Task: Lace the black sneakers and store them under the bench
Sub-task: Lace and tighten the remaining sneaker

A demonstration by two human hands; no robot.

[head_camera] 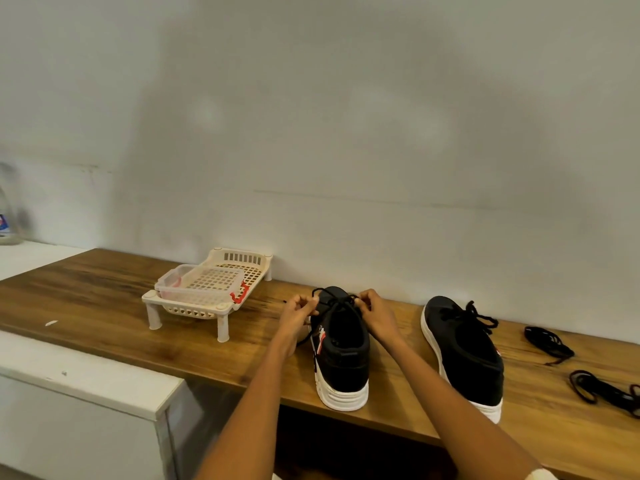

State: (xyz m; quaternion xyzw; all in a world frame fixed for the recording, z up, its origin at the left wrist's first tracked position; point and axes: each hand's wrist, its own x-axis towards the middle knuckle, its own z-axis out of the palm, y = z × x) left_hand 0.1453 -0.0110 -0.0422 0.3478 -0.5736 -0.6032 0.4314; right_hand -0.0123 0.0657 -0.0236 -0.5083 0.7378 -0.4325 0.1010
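I see two black sneakers on the wooden bench, heels toward me. The left sneaker has its heel at the front edge; my left hand and right hand sit on either side of its tongue, each grip pinching the black lace with curled fingers. The right sneaker stands just beside it, apart from my hands, laced with a loose bow, its heel overhanging the front edge slightly. Two loose laces lie further right: one near that sneaker, another toward the frame's edge. On the left, near the wall, one cream slotted rack stands on short legs and carries one clear container. Bare wood runs between rack and sneakers and along the bench's left end. One bottle stands at the far left. Below the bench front it is dark.
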